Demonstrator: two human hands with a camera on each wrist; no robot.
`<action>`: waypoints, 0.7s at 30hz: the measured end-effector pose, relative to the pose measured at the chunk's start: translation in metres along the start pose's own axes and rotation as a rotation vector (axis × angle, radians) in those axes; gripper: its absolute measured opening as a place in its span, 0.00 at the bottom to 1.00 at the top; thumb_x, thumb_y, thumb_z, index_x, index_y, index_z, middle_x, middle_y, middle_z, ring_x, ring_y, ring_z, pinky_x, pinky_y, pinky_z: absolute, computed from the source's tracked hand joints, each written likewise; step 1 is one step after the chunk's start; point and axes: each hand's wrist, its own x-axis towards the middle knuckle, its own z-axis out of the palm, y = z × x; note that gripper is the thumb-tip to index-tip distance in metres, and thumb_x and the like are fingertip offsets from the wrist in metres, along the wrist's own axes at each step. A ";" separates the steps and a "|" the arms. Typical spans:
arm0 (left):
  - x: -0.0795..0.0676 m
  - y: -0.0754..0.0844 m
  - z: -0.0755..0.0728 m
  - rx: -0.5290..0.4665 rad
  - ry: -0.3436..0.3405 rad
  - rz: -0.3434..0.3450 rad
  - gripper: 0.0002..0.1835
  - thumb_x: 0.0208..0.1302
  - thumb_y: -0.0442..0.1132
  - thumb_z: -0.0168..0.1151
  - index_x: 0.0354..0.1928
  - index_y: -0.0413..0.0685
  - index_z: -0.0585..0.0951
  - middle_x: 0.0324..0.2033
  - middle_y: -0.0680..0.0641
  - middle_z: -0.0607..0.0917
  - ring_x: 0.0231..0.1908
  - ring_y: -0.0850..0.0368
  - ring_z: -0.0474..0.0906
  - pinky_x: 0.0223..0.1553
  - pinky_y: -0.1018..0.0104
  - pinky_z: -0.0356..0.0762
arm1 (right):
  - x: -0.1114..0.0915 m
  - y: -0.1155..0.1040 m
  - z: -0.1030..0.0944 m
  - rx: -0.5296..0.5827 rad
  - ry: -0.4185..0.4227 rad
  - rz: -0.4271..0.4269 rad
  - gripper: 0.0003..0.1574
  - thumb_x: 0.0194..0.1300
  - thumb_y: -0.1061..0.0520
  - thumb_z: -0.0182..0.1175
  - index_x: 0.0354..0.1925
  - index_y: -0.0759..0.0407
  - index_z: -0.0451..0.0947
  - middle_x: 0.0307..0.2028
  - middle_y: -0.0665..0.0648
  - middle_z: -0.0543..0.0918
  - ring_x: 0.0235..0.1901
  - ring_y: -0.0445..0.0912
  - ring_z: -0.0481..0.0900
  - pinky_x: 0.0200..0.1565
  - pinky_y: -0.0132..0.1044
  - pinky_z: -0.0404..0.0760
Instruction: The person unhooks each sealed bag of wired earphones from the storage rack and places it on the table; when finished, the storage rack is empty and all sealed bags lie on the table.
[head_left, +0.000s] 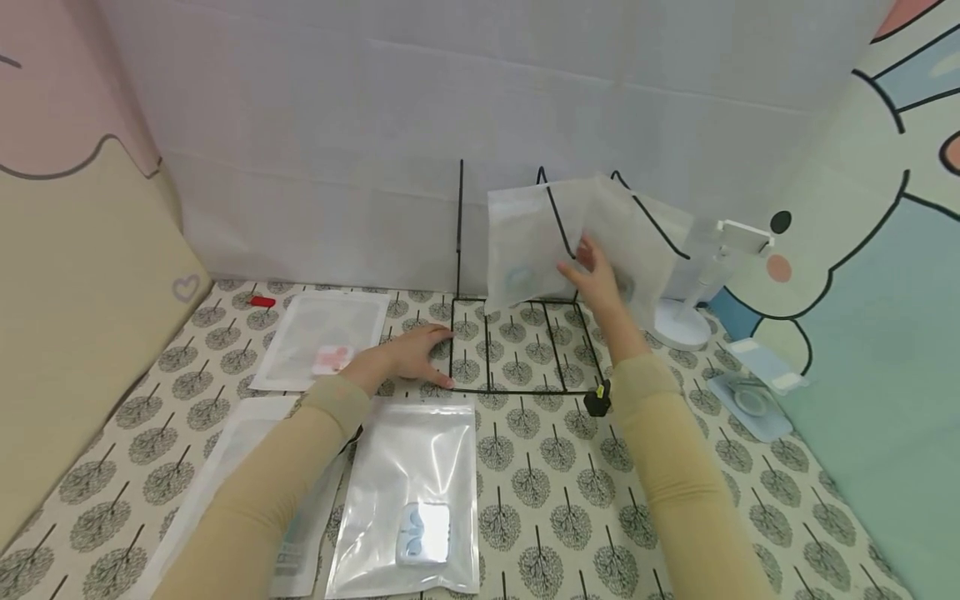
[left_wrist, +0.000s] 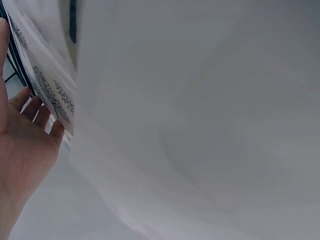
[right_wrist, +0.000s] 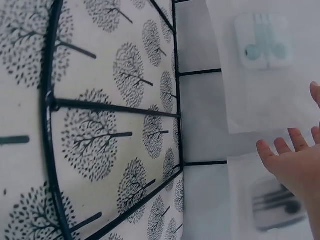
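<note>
A black wire display rack (head_left: 517, 392) stands on the patterned cloth, with prongs jutting forward at the top. Two frosted pouches (head_left: 517, 225) hang from its prongs; the right wrist view shows pale green earphones in a case (right_wrist: 264, 42) in one and a blurred dark-striped item (right_wrist: 277, 205) in the other. My right hand (head_left: 597, 279) is raised among the pouches, fingers spread and relaxed, gripping nothing. Down at the base's left side, my left hand (head_left: 408, 352) has thumb and fingers apart, fingertips right at the wire frame.
Flat on the cloth at left lie a pouch with a pink item (head_left: 330, 358), a silvery pouch with a blue-and-white case (head_left: 423, 533) and another pouch partly under my left arm. A red piece (head_left: 262, 302) lies behind them. A white stand (head_left: 682, 325) is at right.
</note>
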 end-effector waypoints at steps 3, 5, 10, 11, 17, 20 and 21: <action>0.000 0.001 0.000 -0.001 -0.001 -0.003 0.56 0.46 0.66 0.67 0.73 0.49 0.54 0.72 0.42 0.53 0.71 0.41 0.49 0.70 0.44 0.47 | -0.002 0.004 -0.001 0.010 0.001 0.033 0.50 0.62 0.49 0.62 0.74 0.45 0.46 0.69 0.59 0.61 0.68 0.50 0.58 0.69 0.47 0.58; 0.000 0.000 0.000 0.001 0.001 -0.002 0.56 0.46 0.66 0.67 0.73 0.49 0.54 0.72 0.42 0.53 0.71 0.41 0.49 0.70 0.44 0.47 | -0.004 0.007 -0.002 0.019 0.000 0.048 0.50 0.62 0.49 0.62 0.74 0.47 0.46 0.67 0.61 0.63 0.67 0.52 0.60 0.69 0.47 0.60; 0.001 -0.001 0.001 0.001 -0.002 -0.004 0.56 0.46 0.67 0.67 0.73 0.50 0.54 0.72 0.42 0.53 0.71 0.42 0.49 0.70 0.44 0.48 | -0.009 0.017 -0.004 -0.009 -0.034 0.027 0.44 0.62 0.50 0.63 0.70 0.57 0.56 0.62 0.64 0.70 0.62 0.54 0.67 0.66 0.47 0.65; 0.001 -0.001 0.001 0.001 -0.003 -0.004 0.56 0.45 0.67 0.67 0.73 0.50 0.54 0.72 0.42 0.53 0.71 0.42 0.49 0.70 0.44 0.48 | -0.011 0.020 -0.003 -0.019 -0.048 0.014 0.42 0.62 0.50 0.63 0.68 0.59 0.58 0.61 0.64 0.71 0.60 0.54 0.68 0.65 0.47 0.66; 0.002 -0.002 0.000 -0.002 -0.006 0.002 0.57 0.45 0.68 0.66 0.73 0.49 0.54 0.72 0.42 0.53 0.71 0.41 0.48 0.70 0.43 0.48 | -0.019 0.030 -0.002 -0.028 -0.097 -0.037 0.32 0.62 0.47 0.63 0.57 0.67 0.71 0.50 0.63 0.77 0.50 0.50 0.73 0.59 0.46 0.71; 0.002 -0.002 0.000 -0.004 -0.008 -0.001 0.57 0.45 0.68 0.66 0.73 0.50 0.54 0.72 0.42 0.53 0.71 0.42 0.48 0.70 0.44 0.48 | -0.023 0.032 -0.001 -0.022 -0.096 -0.050 0.30 0.62 0.47 0.63 0.54 0.68 0.73 0.47 0.59 0.79 0.45 0.44 0.75 0.56 0.43 0.73; 0.002 -0.002 0.000 -0.003 -0.009 -0.001 0.57 0.45 0.68 0.66 0.73 0.50 0.54 0.72 0.42 0.53 0.71 0.42 0.48 0.70 0.44 0.48 | -0.024 0.032 -0.002 -0.018 -0.094 -0.054 0.30 0.62 0.48 0.63 0.54 0.68 0.73 0.46 0.59 0.80 0.45 0.43 0.75 0.56 0.43 0.73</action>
